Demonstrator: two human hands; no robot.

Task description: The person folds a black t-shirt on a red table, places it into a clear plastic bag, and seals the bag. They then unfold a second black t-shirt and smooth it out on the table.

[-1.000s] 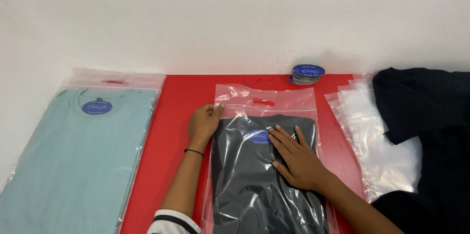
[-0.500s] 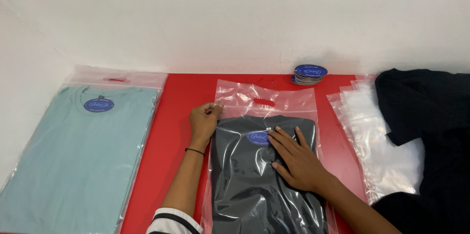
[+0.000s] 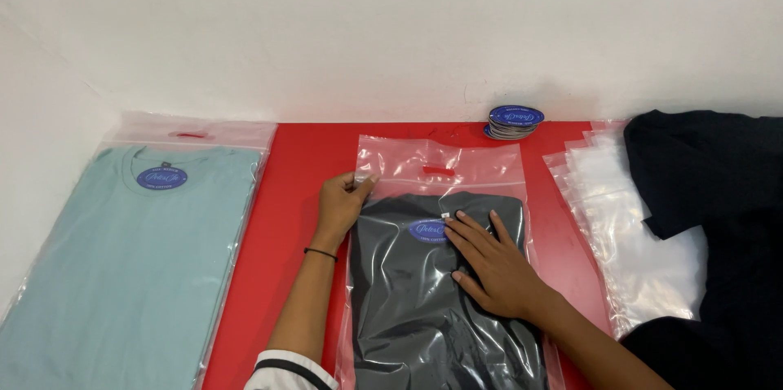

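A clear plastic bag (image 3: 440,163) lies in the middle of the red table (image 3: 302,170), with a folded dark grey shirt (image 3: 408,308) inside and a blue oval label (image 3: 430,230) on it. My left hand (image 3: 342,204) pinches the bag's upper left edge near its flap. My right hand (image 3: 489,263) rests flat on the bag, fingers spread over the shirt just right of the label.
A bagged light teal shirt (image 3: 122,251) with a blue label lies at the left. A stack of blue oval tags (image 3: 514,121) sits by the white wall. Several empty clear bags (image 3: 636,235) and dark garments (image 3: 718,194) lie at the right.
My right hand has slid slightly down and right on the bag. My left hand keeps its pinch on the bag's upper left edge.
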